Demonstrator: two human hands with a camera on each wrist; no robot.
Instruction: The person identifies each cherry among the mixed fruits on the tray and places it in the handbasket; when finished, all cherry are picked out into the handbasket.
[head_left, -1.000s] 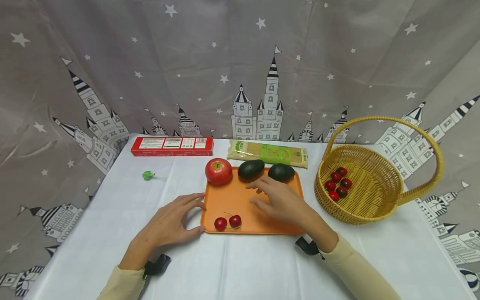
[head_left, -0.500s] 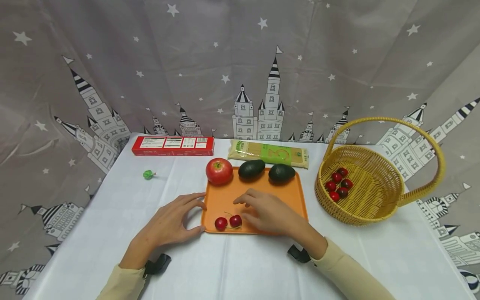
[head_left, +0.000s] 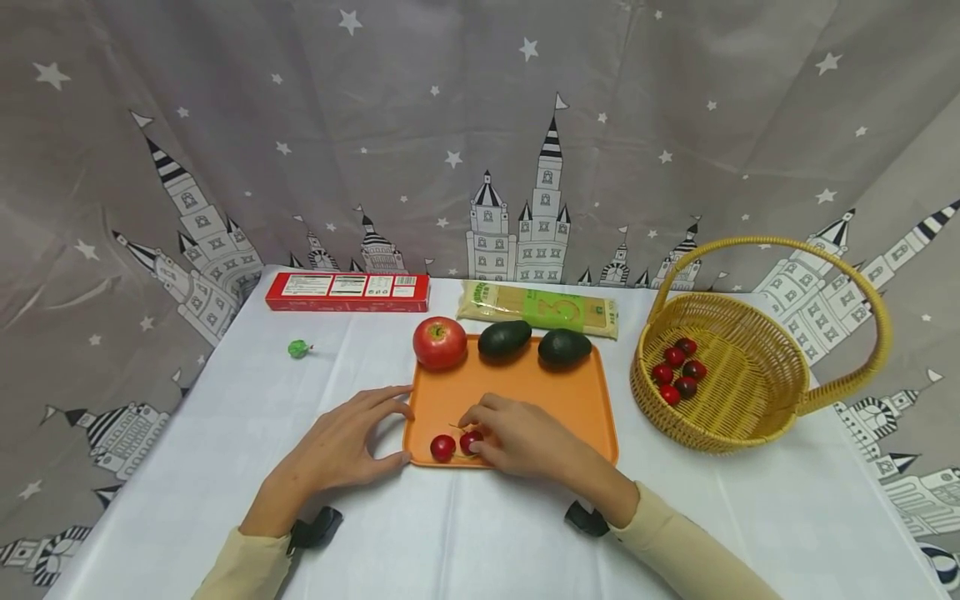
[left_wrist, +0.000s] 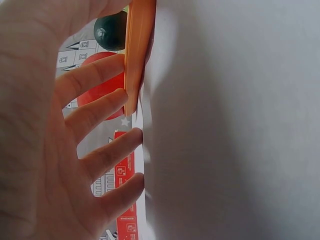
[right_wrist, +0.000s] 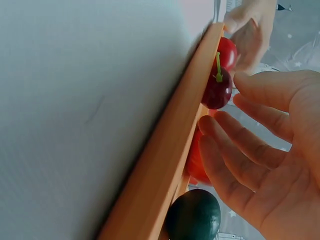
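Note:
My left hand (head_left: 337, 443) lies at the left edge of the orange tray (head_left: 540, 404), fingers spread. In the left wrist view two fingertips (left_wrist: 120, 95) meet the tray's side. Two red cherries with stems are near the tray's front left: a left cherry (head_left: 442, 448) and a right cherry (head_left: 470, 441). My right hand (head_left: 525, 437) is over the right cherry, thumb and index finger on either side of it. In the right wrist view a narrow gap shows between the thumb and this cherry (right_wrist: 218, 90). A red apple (head_left: 439, 342) and two avocados (head_left: 565, 348) line the tray's back.
A wicker basket (head_left: 780, 367) with a tall handle and several cherries (head_left: 675, 357) stands at the right. Behind the tray lie a noodle packet (head_left: 536, 308) and, further left, a red box (head_left: 347, 292). A small green object (head_left: 298, 348) lies left of the apple.
My right hand has moved left and toward the front, from the avocados down to the right cherry, its fingers drawing closer together. The left hand has stayed at the tray's edge.

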